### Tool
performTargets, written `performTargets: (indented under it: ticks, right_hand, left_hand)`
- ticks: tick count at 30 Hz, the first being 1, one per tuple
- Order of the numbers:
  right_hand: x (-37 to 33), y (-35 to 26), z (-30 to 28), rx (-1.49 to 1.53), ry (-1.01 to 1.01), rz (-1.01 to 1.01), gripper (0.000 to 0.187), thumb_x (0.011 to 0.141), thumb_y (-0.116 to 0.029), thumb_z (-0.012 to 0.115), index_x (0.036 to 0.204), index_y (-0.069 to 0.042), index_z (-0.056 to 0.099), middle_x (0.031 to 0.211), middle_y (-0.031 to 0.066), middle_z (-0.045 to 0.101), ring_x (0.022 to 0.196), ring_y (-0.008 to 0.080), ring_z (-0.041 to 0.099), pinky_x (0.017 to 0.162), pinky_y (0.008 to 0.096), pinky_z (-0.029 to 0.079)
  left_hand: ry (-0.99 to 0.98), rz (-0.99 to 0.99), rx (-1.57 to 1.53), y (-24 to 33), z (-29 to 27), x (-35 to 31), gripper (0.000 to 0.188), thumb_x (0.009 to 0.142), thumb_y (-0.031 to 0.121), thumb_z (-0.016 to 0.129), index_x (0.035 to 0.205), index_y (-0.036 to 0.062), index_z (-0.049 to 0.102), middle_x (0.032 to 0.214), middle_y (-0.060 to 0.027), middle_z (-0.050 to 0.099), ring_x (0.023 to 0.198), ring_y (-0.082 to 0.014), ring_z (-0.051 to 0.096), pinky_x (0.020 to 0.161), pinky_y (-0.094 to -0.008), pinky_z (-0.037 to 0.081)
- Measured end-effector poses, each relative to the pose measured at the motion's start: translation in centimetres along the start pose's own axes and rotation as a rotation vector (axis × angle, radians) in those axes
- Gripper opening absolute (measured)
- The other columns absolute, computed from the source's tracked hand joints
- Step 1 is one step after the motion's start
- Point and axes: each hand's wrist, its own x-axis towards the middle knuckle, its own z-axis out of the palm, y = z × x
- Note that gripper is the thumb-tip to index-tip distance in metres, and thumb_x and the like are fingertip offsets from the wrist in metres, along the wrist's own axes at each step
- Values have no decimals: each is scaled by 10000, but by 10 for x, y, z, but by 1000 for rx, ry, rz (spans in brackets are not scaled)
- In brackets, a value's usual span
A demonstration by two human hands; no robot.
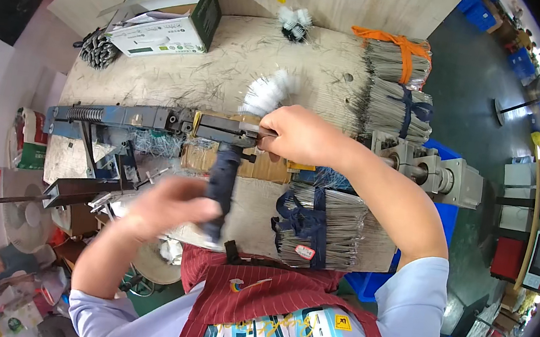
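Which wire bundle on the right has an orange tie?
The farthest bundle, at the table's back right corner; the middle bundle and the nearest bundle are tied in dark blue.

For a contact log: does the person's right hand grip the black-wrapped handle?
No; the right hand is at the end of the long dark metal bar, apart from the handle.

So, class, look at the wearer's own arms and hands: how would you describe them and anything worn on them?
The left hand, motion-blurred, and the right hand are gloveless. No watch or bracelet shows. Both forearms are bare. The left sleeve and right sleeve are short, plain and pale bluish.
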Motion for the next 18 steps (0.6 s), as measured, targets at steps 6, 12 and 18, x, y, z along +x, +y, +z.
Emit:
performTargets:
  ticks: [6, 12, 18]
  right_hand:
    - [-12, -8, 9, -221, 243, -75, 144, 827, -170, 633, 797, -30, 643, 681, 112, 658, 688, 274, 664, 665, 442, 490]
    - [-60, -20, 65, -509, 269, -282, 143, 769, -90, 586, 804, 49, 597, 711, 192, 644, 716, 305, 699, 505, 398, 540]
    - [-37, -3, 112, -198, 178, -148, 348, 858, -315, 653, 847, 26, 586, 780, 193, 646, 687, 377, 667, 599, 463, 540]
  left_hand:
    - [355, -48, -148, -77, 91, 73, 197, 834, 162, 695, 740, 21, 596, 640, -64, 635, 524, -134, 572, 524, -308, 467]
    - [656, 324, 297, -131, 97, 83, 283, 755, 134, 736, 923, -17, 565, 743, -223, 648, 709, -321, 694, 640, -419, 538]
    - [726, 332, 619, -141, 70, 83, 396, 741, 94, 708, 1065, -1, 502, 722, -244, 644, 692, -455, 635, 602, -489, 534]
